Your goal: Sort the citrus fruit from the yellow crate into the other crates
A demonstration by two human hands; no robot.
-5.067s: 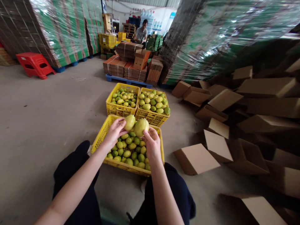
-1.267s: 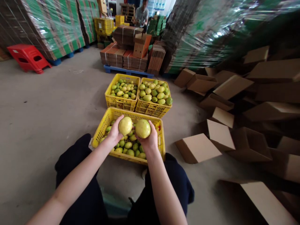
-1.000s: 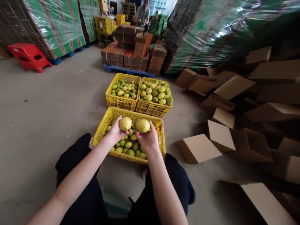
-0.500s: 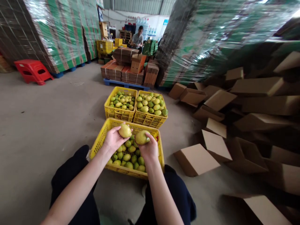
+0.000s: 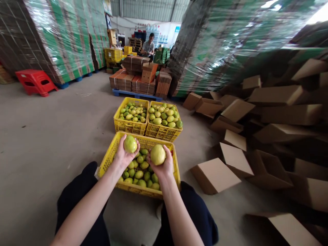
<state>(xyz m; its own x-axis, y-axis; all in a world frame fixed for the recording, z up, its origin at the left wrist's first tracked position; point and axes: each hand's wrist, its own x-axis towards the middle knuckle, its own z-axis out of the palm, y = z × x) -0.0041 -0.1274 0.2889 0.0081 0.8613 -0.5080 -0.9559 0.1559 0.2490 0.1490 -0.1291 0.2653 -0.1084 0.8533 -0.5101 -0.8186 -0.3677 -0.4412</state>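
My left hand [image 5: 124, 155] is closed around a yellow-green lemon [image 5: 130, 144], its end turned toward me. In my right hand [image 5: 165, 165] sits a second, paler lemon [image 5: 158, 154], with fingers and thumb curled about its sides. Both hands are held apart above a large yellow crate [image 5: 106, 159], which stands between my knees. Inside it lie several green and yellow lemons [image 5: 139, 174]; my hands and forearms hide part of them.
Beyond the large crate, two smaller yellow crates [image 5: 130, 127] [image 5: 161, 132] hold more lemons. Cardboard boxes [image 5: 217, 174] lie heaped at the right. A red stool [image 5: 37, 82] stands at the left. Flattened cartons [image 5: 143, 85] rest on a blue pallet; a person [image 5: 148, 46] is behind them.
Both lemons have been turned in my hands, so other sides of them face me. My hands have sunk slightly, and the left one has shifted a little to the left.
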